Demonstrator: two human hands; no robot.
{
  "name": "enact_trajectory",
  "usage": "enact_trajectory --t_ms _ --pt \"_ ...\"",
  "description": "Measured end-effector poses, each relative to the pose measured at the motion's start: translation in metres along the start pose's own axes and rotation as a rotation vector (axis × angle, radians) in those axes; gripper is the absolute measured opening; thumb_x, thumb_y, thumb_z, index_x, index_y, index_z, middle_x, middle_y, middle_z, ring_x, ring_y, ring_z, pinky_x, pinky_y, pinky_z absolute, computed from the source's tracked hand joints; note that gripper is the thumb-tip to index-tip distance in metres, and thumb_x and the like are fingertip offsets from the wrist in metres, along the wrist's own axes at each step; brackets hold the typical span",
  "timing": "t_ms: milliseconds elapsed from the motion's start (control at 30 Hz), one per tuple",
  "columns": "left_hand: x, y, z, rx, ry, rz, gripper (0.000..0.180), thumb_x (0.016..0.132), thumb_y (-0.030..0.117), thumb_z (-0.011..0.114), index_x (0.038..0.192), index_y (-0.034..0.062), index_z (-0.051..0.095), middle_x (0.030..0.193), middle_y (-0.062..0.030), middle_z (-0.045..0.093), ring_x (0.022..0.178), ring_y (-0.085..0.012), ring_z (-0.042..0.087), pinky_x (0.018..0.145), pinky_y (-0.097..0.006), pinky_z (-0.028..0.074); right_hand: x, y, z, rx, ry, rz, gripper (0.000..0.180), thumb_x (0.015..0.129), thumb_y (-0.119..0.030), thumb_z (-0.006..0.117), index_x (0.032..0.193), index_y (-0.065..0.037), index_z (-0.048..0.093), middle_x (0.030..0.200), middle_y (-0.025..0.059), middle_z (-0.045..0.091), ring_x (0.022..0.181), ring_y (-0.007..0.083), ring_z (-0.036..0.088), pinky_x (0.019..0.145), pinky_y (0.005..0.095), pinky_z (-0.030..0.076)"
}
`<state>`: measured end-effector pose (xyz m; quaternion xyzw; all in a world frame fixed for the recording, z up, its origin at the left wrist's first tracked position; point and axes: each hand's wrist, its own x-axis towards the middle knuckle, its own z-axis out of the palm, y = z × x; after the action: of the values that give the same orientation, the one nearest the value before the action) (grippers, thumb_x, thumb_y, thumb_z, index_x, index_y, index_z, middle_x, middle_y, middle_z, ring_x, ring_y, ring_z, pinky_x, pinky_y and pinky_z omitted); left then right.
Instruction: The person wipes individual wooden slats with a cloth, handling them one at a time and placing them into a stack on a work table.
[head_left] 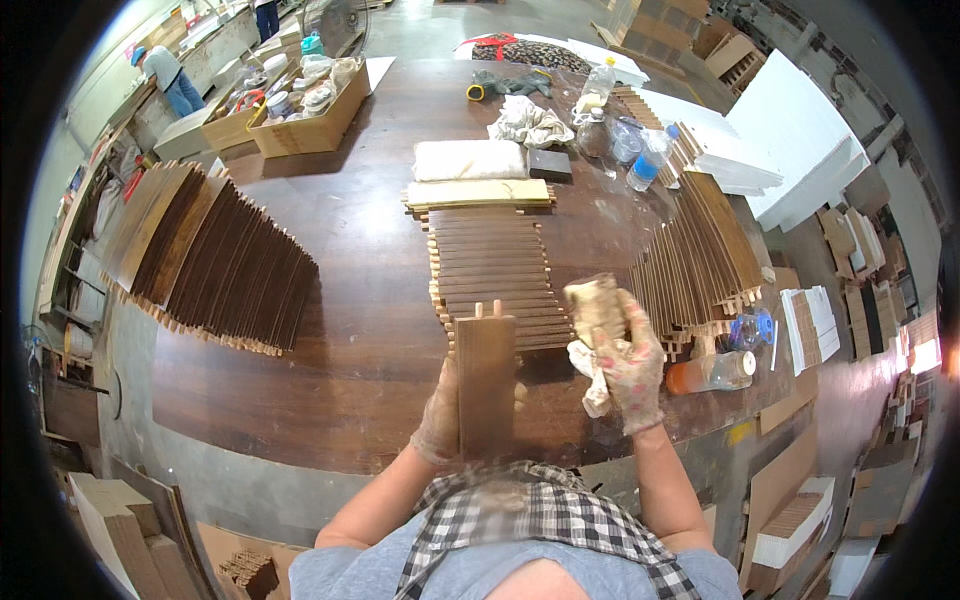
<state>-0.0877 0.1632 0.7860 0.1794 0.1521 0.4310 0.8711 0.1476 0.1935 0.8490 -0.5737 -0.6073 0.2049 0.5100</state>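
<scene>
My left hand point(437, 418), in a pale glove, grips a dark brown wooden slat point(486, 380) upright near my body. Two light dowel pins stick out of its top end. To the right, my gloved right hand point(632, 372) is closed around a stained, folded cloth point(596, 308). A crumpled white rag point(590, 378) hangs below that cloth, against the same hand. Just beyond the slat lies a row of brown slats point(490, 262) with pale dowel ends. Part of my left hand is hidden behind the slat.
Stacks of dark slats stand left point(215, 255) and right point(695, 255) on the brown table point(350, 400). A bottle with orange liquid point(712, 373) lies near the right edge. Farther back are a cardboard box point(312, 125), white cloths point(528, 122) and several plastic bottles point(652, 160).
</scene>
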Motion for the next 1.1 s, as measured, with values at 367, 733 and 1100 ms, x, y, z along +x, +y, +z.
enact_trajectory --t_ms 367,733,1100 --pt "0.040 -0.046 -0.106 0.270 0.057 0.271 0.056 0.105 0.048 0.047 0.142 0.0056 0.046 0.135 -0.0111 0.056 0.119 -0.0230 0.058 0.107 -0.037 0.049 -0.022 -0.013 0.097 -0.278 -0.059 -0.768 0.074 0.093 -0.046 0.065 0.153 -0.011 0.038 0.105 0.0073 0.058 0.088 0.0203 0.052 0.080 0.0372 0.046" --pt "0.013 0.000 0.010 -0.134 0.026 -0.102 0.072 0.100 0.065 0.041 0.139 0.0057 0.051 0.116 -0.0104 0.067 0.086 -0.0217 0.067 0.069 -0.038 0.059 0.078 -0.006 0.050 0.109 0.015 -0.461 0.062 0.099 -0.025 0.059 0.150 -0.007 0.031 0.106 0.0172 0.063 0.085 0.0231 0.070 0.063 0.0346 0.062" --pt "0.010 -0.008 0.005 0.347 0.235 -0.010 0.068 0.103 0.061 0.038 0.142 0.0064 0.049 0.123 -0.0140 0.066 0.096 -0.0280 0.069 0.083 -0.044 0.060 0.078 0.025 0.067 0.357 0.003 -0.245 0.061 0.100 -0.020 0.059 0.151 -0.004 0.031 0.105 0.0131 0.063 0.080 0.0186 0.067 0.062 0.0291 0.060"
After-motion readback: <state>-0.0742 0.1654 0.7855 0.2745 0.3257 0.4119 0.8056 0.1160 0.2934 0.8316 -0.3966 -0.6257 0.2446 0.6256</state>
